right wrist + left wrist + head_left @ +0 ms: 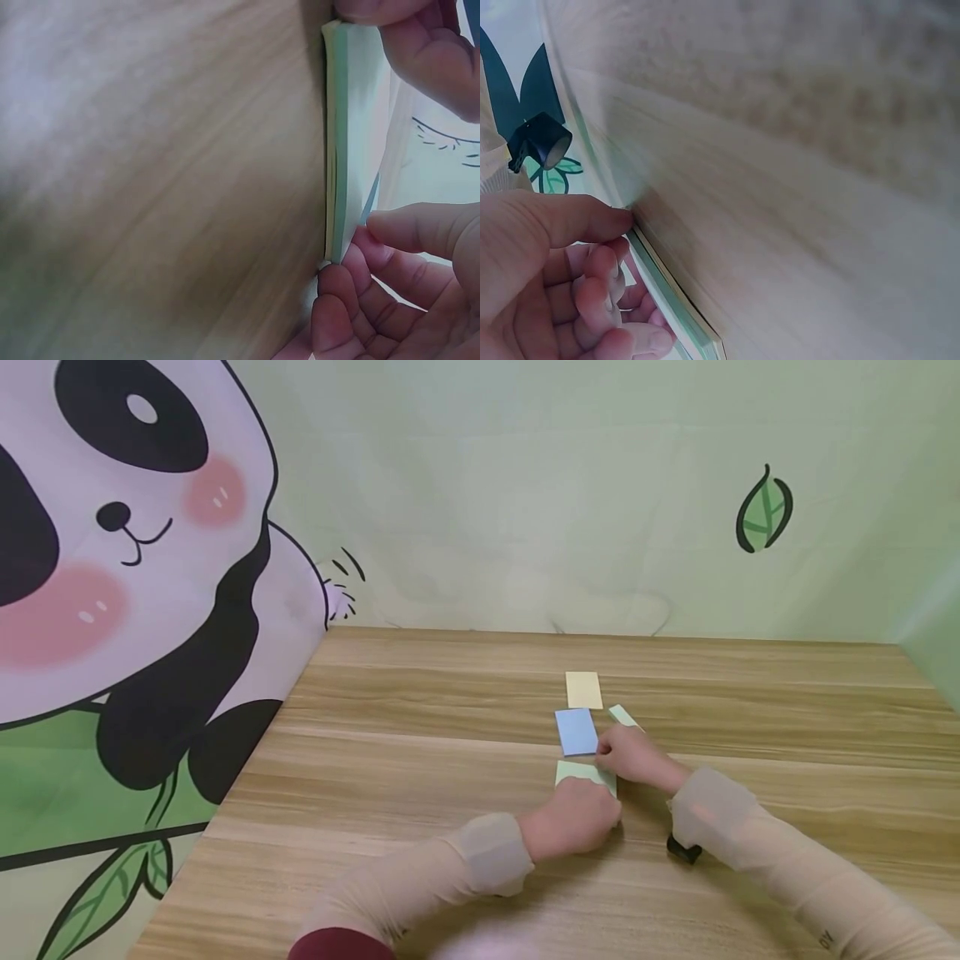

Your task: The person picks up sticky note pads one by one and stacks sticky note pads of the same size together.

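Several small paper pads lie on the wooden table. My left hand (576, 814) grips the near edge of a pale green sticky note pad (585, 772); in the left wrist view its thumb (604, 221) presses the pad's corner and the other fingers are curled. My right hand (636, 753) is at the lower right corner of a blue sticky note pad (576, 732), thumb and index finger pinched there. Its other curled fingers (341, 292) are at the end of the green pad (356, 112). Part of the blue pad's corner is hidden.
A yellow sticky note pad (583, 690) lies beyond the blue one. A narrow light green pad (622, 716) sits to the right, partly covered by my right hand. Behind the wooden table (420, 710) hangs a backdrop with a panda (161, 568).
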Available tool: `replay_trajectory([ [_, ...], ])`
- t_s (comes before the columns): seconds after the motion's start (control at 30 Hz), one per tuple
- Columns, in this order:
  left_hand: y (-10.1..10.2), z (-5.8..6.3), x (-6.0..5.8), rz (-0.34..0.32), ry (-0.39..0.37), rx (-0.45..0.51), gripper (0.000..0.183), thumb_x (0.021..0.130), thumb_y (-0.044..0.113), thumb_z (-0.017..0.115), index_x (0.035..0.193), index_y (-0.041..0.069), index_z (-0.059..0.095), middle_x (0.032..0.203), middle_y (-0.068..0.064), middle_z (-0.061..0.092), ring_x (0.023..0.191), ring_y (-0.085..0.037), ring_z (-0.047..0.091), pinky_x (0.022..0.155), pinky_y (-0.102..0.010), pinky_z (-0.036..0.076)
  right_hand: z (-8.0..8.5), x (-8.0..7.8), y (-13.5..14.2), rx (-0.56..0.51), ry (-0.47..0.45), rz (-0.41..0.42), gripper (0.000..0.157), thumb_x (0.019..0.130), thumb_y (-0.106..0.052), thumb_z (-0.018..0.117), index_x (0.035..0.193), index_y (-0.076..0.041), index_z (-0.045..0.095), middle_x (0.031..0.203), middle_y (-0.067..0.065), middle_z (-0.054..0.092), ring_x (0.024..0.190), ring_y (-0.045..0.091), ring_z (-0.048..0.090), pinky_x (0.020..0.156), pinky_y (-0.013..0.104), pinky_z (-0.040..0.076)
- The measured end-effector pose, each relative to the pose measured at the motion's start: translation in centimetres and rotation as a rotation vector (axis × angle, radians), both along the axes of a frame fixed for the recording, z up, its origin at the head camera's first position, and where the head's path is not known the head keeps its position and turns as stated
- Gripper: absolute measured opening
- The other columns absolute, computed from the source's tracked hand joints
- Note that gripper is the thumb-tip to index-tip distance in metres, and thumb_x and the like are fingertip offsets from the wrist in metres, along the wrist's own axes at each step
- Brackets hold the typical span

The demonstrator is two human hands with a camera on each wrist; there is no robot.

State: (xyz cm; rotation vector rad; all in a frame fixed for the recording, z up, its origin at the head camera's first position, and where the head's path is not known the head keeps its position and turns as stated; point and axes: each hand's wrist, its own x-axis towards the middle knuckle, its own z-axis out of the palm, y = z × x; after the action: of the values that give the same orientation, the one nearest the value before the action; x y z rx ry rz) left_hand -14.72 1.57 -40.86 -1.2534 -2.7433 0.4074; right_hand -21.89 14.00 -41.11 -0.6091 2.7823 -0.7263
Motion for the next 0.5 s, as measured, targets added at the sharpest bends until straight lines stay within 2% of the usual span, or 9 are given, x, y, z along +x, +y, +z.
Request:
replay_trajectory([
  [0.33, 0.27, -0.35, 0.19, -0.002, 0.07, -0.015, 0.019, 0.077, 0.022, 0.057, 0.058, 0.023, 0.055, 0.056, 0.011, 0.054, 0.047, -0.004, 0.047, 0.035, -0.025, 0.036, 0.02, -0.01, -0.03, 0.009, -0.014, -0.021, 0.017, 0.076, -0.008, 0.058, 0.06, -0.004, 0.061, 0.052, -0.004, 0.048, 0.051, 0.009, 0.04, 0.048, 0.021, 0.033],
  [0.4, 0.28, -0.24, 0.19, 0.008, 0.043, -0.015, 0.019, 0.078, 0.022, 0.057, 0.058, 0.023, 0.055, 0.057, 0.01, 0.054, 0.047, -0.005, 0.047, 0.035, -0.025, 0.036, 0.08, -0.02, -0.06, 0.009, -0.013, -0.027, 0.016, 0.076, -0.008, 0.058, 0.061, -0.004, 0.062, 0.052, -0.004, 0.048, 0.051, 0.009, 0.04, 0.048, 0.021, 0.032],
  [0.5, 0.23, 0.11, -0.02, 0.031, -0.06, 0.011, 0.022, 0.077, 0.024, 0.057, 0.056, 0.022, 0.051, 0.056, 0.009, 0.052, 0.047, -0.006, 0.044, 0.036, -0.026, 0.034, 0.17, -0.07, -0.09, 0.007, -0.005, -0.04, 0.017, 0.075, -0.007, 0.056, 0.059, -0.004, 0.061, 0.05, -0.006, 0.043, 0.048, 0.008, 0.037, 0.047, 0.02, 0.03],
])
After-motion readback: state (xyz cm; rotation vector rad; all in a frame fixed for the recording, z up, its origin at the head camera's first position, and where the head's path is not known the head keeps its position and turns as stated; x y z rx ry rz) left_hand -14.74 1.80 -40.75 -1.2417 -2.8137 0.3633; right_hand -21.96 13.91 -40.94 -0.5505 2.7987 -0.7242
